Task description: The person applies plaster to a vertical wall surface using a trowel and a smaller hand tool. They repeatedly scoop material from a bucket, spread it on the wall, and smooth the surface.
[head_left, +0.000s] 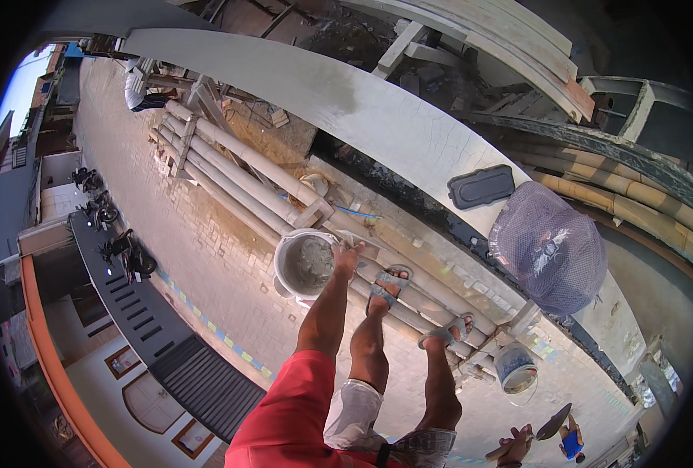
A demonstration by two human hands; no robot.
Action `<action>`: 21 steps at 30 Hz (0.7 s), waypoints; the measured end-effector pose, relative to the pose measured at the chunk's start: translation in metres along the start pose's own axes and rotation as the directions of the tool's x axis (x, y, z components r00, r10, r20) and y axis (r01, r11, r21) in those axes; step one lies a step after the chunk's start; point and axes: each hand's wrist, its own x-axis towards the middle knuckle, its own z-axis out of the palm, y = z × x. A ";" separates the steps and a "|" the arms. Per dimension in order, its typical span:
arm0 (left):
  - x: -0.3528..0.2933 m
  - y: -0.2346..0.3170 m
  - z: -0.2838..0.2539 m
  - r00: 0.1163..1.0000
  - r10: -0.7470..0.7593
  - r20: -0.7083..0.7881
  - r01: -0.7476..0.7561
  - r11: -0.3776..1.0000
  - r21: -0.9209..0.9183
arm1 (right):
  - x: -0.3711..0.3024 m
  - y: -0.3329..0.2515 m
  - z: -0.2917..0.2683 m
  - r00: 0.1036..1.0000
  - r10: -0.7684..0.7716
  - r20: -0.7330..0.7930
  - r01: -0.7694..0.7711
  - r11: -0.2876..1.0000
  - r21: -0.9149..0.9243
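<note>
My left hand [348, 257] is closed on the right rim of a pale bucket [281, 265], arm stretched out in a red sleeve. Wet grey mortar [314, 261] lies inside it. The bucket sits beside long pale poles [245, 175]. At the lower right, my right hand [520, 444] grips a trowel [554, 422] by its handle, the blade pointing up and to the right. That hand is well apart from the bucket. My sandalled feet [389, 287] stand on the poles.
Another bucket [516, 373] stands right of my feet. On a pale wall ledge [409, 117] rest a dark plastic case [481, 187] and a purple mesh cover [549, 248]. A person in blue [572, 443] is at lower right, another person [136, 87] far left. Motorbikes [128, 253] line the paved lane.
</note>
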 end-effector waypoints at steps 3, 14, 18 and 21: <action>-0.006 0.019 -0.017 0.995 -0.006 0.103 0.026 0.981 -0.192 | -0.006 -0.073 0.002 0.955 0.295 0.019 -0.277 0.869 0.410; -0.046 -0.006 -0.089 0.995 0.086 0.054 -0.023 0.708 -0.706 | -0.019 -0.111 0.007 0.899 0.407 0.163 -0.437 0.811 0.389; -0.091 -0.017 -0.158 0.994 0.037 0.102 0.054 0.647 -0.761 | -0.017 -0.101 0.039 0.856 0.493 0.156 -0.482 0.652 0.585; -0.122 -0.025 -0.167 0.982 0.119 0.149 0.024 0.697 -0.717 | -0.013 -0.084 0.048 0.874 0.445 0.196 -0.423 0.498 0.757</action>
